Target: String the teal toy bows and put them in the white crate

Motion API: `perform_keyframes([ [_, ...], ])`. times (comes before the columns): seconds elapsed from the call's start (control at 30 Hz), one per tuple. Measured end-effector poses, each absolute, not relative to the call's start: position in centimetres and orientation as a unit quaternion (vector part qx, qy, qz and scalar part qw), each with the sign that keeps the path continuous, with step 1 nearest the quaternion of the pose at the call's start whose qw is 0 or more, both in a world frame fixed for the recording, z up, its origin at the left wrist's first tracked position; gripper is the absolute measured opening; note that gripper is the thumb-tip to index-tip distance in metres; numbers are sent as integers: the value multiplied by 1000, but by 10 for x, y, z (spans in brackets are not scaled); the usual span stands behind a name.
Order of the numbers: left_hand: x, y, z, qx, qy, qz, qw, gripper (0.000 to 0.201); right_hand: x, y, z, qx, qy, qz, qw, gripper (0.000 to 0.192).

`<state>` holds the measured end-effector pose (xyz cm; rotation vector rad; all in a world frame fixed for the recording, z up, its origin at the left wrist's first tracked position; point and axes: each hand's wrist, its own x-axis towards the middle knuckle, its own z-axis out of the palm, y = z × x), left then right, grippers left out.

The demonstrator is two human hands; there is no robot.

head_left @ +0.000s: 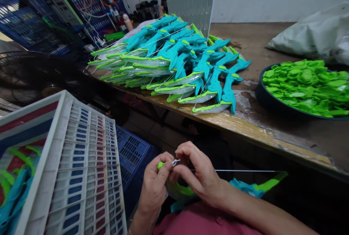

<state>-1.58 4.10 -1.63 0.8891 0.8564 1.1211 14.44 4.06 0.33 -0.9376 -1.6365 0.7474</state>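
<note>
1. Setting: a worn wooden bench [272, 129] runs across in front of you, with blue crates [29, 20] and wiring at the back left and a grey wall behind.
2. On the bench: a fanned pile of bows [174, 64], teal grips with green limbs, each already strung. To its right, a dark bowl [263, 98] heaped with green caps [308, 84]; behind that, a plastic sack [313, 33].
3. At your left knee: a white basket [81, 166] holding more teal and green parts, with a blue crate [133, 155] just beyond it.
4. In your lap: one bow [253, 187], below the bench edge, its string [245, 171] running taut to the right-hand tip.
5. Left hand [155, 184]: closed around the bow's green left tip [160, 164], pinching it steady.
6. Right hand [199, 176]: fingers pinched on the string's white loop [176, 162], right beside that tip.
7. Step in hand, as judged: you are fastening the string's end to the tip.
8. Next move, as judged: calls for a steady tip, tension kept on the string, and the loop seated fully over the tip.
</note>
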Motion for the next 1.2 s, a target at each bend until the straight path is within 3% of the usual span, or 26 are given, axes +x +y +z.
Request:
perform_keyframes([
  [0.07, -16, 41, -17, 390, 396, 500, 664, 27, 144, 42, 3, -374, -702, 307, 522, 20],
  [0.23, -16, 41, -15, 386, 379, 489, 684, 26, 146, 45, 3, -355, -721, 309, 509, 10],
  [0.67, -15, 41, -15, 400, 385, 487, 674, 32, 167, 40, 16, -416, -749, 224, 465, 11],
  [1.2, -12, 40, -9, 420, 387, 466, 676, 32, 164, 33, 24, -414, -728, 238, 491, 10],
])
